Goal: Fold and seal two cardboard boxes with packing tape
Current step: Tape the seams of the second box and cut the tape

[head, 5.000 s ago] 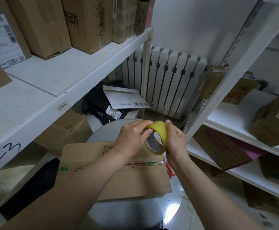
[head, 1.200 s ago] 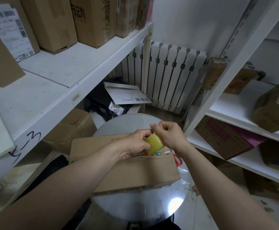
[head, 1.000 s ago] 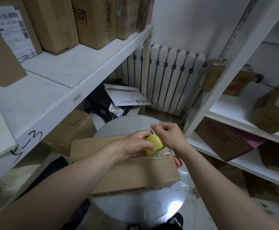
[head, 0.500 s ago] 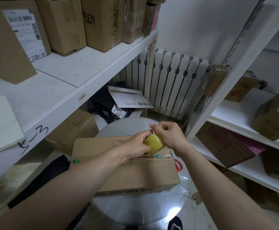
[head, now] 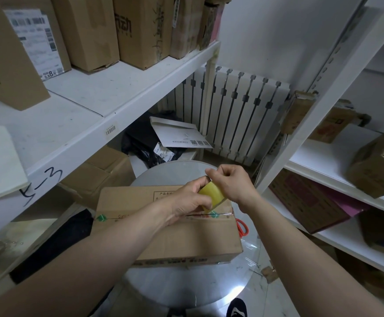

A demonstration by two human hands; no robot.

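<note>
Yellow tape roll (head: 212, 195) gripped by left hand (head: 188, 203); right hand (head: 231, 183) pinches its edge.

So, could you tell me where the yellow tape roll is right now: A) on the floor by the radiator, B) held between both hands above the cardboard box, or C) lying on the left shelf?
B: the tape roll sits between the left hand and the right hand, just above the cardboard box.
</note>
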